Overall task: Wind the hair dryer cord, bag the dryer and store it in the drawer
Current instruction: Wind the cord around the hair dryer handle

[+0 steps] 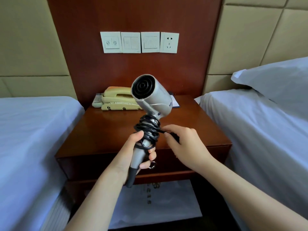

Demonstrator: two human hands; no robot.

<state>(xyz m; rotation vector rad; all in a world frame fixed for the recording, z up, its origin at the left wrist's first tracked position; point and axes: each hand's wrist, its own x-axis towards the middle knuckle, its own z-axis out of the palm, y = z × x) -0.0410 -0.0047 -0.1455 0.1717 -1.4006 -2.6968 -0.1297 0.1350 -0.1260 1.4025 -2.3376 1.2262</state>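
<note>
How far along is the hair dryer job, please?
Done: most of the cord is coiled on the dryer. In hand: the left hand grips its handle, the right hand pinches the loose end. Left: bagging, the bag lies below, and the drawer, shut.

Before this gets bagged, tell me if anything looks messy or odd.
The cord is wound unevenly round the hair dryer handle: loops cross, and one sags loose by the left hand. Nothing else stands out.

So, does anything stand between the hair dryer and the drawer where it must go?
Only the drawer itself: its front is shut, with the ring pull just behind the left hand. The hair dryer is held up in front of it, the right hand pinching the cord. The white bag lies below the drawer.
</note>
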